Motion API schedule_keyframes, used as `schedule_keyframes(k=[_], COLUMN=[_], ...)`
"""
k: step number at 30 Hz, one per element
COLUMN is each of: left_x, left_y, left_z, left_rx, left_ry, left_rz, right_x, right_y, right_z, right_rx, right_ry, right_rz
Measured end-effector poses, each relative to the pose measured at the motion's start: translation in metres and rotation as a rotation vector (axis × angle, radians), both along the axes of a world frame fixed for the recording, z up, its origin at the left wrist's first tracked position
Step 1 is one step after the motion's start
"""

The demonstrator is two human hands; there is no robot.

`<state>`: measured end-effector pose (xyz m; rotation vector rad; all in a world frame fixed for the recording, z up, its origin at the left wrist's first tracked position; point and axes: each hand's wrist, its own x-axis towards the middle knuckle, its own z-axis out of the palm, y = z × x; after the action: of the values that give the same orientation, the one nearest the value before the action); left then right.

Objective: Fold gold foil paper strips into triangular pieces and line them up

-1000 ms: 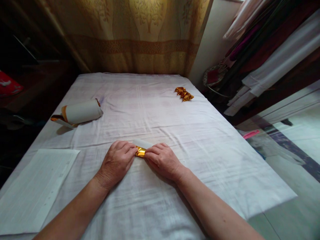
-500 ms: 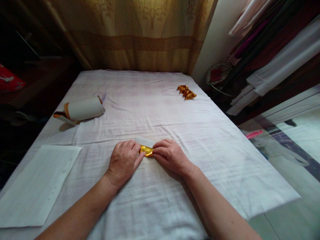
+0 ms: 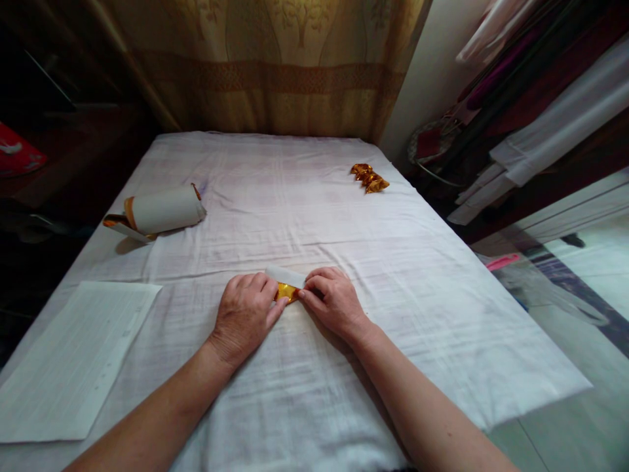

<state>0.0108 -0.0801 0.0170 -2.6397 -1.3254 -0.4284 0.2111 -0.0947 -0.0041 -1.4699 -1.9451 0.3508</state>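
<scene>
Foil (image 3: 285,292) lay flat on the worktop (image 3: 314,210) at its near middle, with a white strip (image 3: 285,276) touching its far edge. We gripped it from both sides: our left hand (image 3: 244,316) pinched its left end and our right hand (image 3: 335,303) its right end. We noted a roll (image 3: 164,210) far left, folded pieces (image 3: 370,178) far right and a sheet (image 3: 73,357) near left.

Glossy gold foil paper (image 3: 286,292) lies on a matt, creased white cloth (image 3: 304,216)
</scene>
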Motion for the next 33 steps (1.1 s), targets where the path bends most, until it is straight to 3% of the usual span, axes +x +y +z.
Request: schedule_keyframes(k=[26, 33], left_x=[0.010, 0.011], left_y=[-0.003, -0.004], left_z=[0.003, 0.003], left_rx=[-0.029, -0.036], left_ry=[-0.048, -0.004], left_rz=[0.062, 0.079], right_x=[-0.012, -0.007], right_y=[-0.002, -0.003], right_z=[0.002, -0.001], right_rx=[-0.030, -0.023], right_ry=[-0.129, -0.103], right_rz=[-0.130, -0.099])
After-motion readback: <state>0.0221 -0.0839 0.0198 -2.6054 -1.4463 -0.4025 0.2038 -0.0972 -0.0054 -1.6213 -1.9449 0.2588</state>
